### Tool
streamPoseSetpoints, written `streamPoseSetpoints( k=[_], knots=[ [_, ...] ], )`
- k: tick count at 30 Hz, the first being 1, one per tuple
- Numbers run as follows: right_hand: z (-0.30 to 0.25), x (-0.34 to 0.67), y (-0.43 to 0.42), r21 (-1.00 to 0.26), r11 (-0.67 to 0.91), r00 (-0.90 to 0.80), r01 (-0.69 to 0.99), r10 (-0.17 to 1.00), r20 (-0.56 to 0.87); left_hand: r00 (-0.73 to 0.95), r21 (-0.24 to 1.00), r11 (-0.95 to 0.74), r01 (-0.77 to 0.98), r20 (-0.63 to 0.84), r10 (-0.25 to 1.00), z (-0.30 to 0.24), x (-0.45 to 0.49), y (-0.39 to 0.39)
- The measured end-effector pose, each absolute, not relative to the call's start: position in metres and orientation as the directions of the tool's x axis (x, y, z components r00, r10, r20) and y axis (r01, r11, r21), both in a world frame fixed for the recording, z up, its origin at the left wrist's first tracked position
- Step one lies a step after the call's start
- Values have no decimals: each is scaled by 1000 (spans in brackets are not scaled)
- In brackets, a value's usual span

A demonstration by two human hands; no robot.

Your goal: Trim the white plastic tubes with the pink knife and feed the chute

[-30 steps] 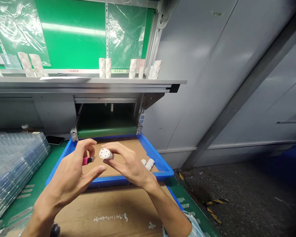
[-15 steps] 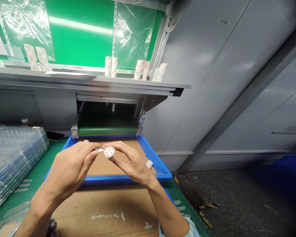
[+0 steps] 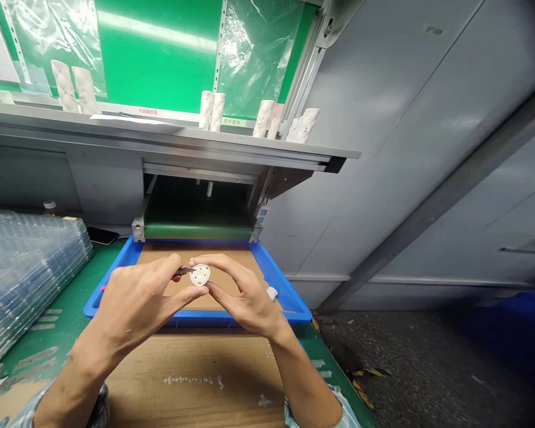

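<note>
Between the thumb and fingers of my right hand (image 3: pixel 249 294) is a white round part (image 3: pixel 200 275), its face with several small holes turned toward me. My left hand (image 3: pixel 140 294) is closed around a small knife (image 3: pixel 185 271). A bit of its pinkish-red handle shows beside the fingers, and the blade tip reaches the upper left of the round part's face. My left thumb lies against the part's lower edge. Both hands are above a blue tray (image 3: pixel 294 306) lined with cardboard.
A small white piece (image 3: pixel 271 293) lies at the tray's right side. Behind is a green conveyor belt (image 3: pixel 198 230) carrying white pieces. Stacked clear plastic trays (image 3: pixel 31 267) stand left, beside a phone (image 3: pixel 102 235). White cylinders (image 3: pixel 211 111) line the overhead shelf (image 3: pixel 182 134). Cardboard (image 3: pixel 191 362) lies in front.
The knife blade has turned, from a bright glint to a dark side view, and now lies over the round part's face. My left thumb has moved to the part's lower edge.
</note>
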State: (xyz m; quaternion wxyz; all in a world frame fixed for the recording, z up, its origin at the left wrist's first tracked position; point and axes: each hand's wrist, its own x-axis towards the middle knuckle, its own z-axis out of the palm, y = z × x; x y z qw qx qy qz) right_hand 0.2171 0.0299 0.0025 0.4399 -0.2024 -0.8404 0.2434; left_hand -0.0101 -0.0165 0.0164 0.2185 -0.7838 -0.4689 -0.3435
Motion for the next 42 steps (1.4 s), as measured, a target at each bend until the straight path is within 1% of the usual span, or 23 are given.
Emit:
streamPoseSetpoints(
  k=[7, 15, 19, 23, 27, 32, 35, 37, 39, 40, 42],
  knots=[
    [4, 217, 28, -565, 814, -533, 135, 540, 651, 349, -54, -474, 879, 749, 563, 16, -9, -17],
    [3, 216, 27, -500, 856, -518, 132, 489, 702, 385, -141, -427, 893, 733, 562, 17, -10, -19],
    [2, 216, 27, -450, 883, -501, 135, 452, 738, 384, -152, -406, 901, 715, 585, 18, -11, -22],
    [2, 216, 25, -418, 896, -496, 149, 434, 752, 397, -140, -435, 890, 708, 584, 18, -11, -23],
    [3, 216, 24, -416, 897, -488, 152, 434, 758, 414, -98, -496, 863, 699, 582, 17, -10, -22],
    [3, 216, 24, -413, 898, -475, 152, 433, 766, 362, -5, -512, 859, 712, 601, 16, -11, -22],
    [2, 216, 24, -421, 891, -464, 168, 449, 764, 328, 117, -552, 826, 696, 638, 20, -11, -23],
    [-1, 215, 25, -462, 874, -445, 151, 477, 758, 326, 229, -617, 753, 684, 652, 22, -11, -22],
    [-5, 213, 25, -515, 852, -432, 96, 502, 749, 342, 305, -678, 669, 683, 645, 23, -11, -21],
    [-7, 212, 25, -536, 841, -436, 70, 509, 742, 347, 317, -695, 645, 690, 636, 22, -11, -20],
    [-10, 209, 26, -554, 831, -458, 52, 513, 726, 334, 292, -698, 654, 716, 613, 20, -9, -18]
  ],
)
